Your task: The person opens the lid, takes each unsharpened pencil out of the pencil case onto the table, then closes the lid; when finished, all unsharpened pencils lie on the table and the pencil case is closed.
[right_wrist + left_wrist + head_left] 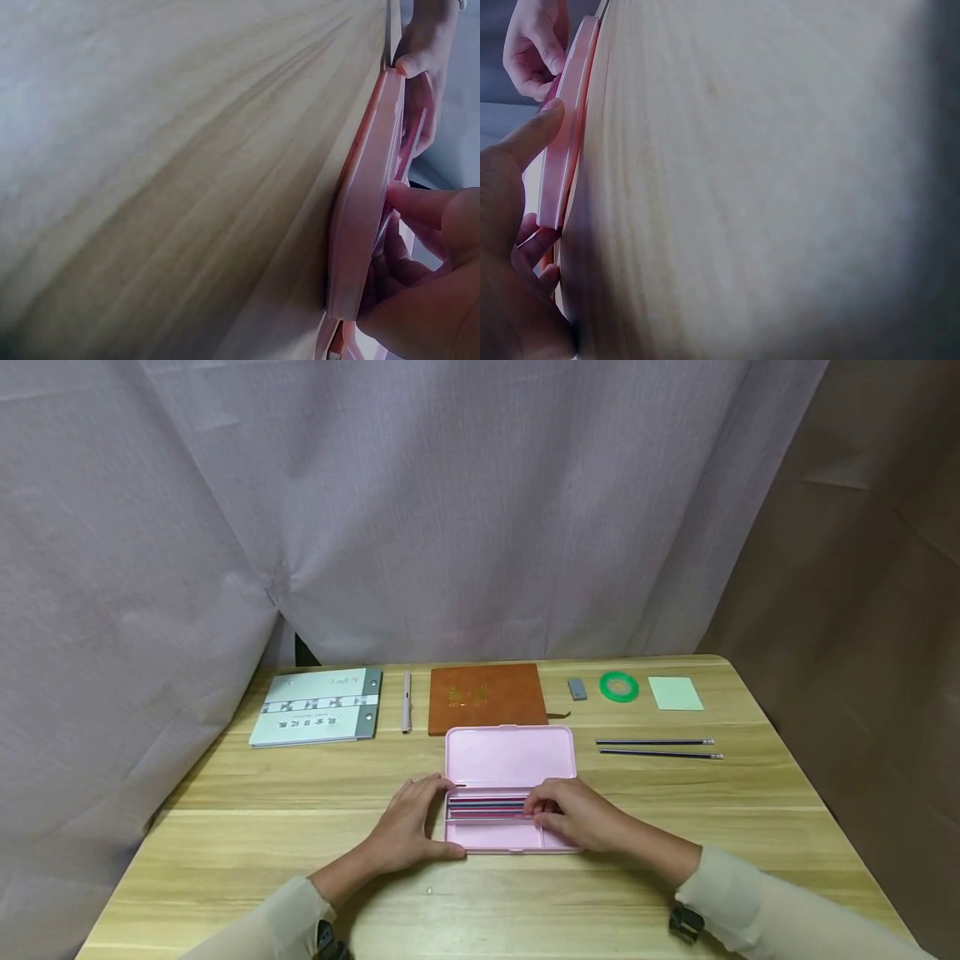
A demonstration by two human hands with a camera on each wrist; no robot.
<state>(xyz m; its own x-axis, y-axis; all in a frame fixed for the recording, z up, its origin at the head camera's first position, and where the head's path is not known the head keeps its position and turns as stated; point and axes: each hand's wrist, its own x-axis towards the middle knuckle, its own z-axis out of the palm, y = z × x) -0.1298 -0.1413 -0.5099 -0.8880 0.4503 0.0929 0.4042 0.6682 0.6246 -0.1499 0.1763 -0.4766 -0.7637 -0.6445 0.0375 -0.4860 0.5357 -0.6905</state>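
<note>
With the case (510,760) gripped at nine o'clock by the left hand (408,827), the right hand (573,814)'s pinched pencil (410,148) could be dropped if loosened.

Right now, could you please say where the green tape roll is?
In the head view, the green tape roll lies at the right rear of the table, between a grey eraser and the pale green pad, behind two pencils.

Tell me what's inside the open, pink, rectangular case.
In the case, slim, pencil-like red and teal sticks lie lengthwise in the back compartment. The right hand covers their right ends and part of the small front-right compartment; what lies beneath is hidden.
</note>
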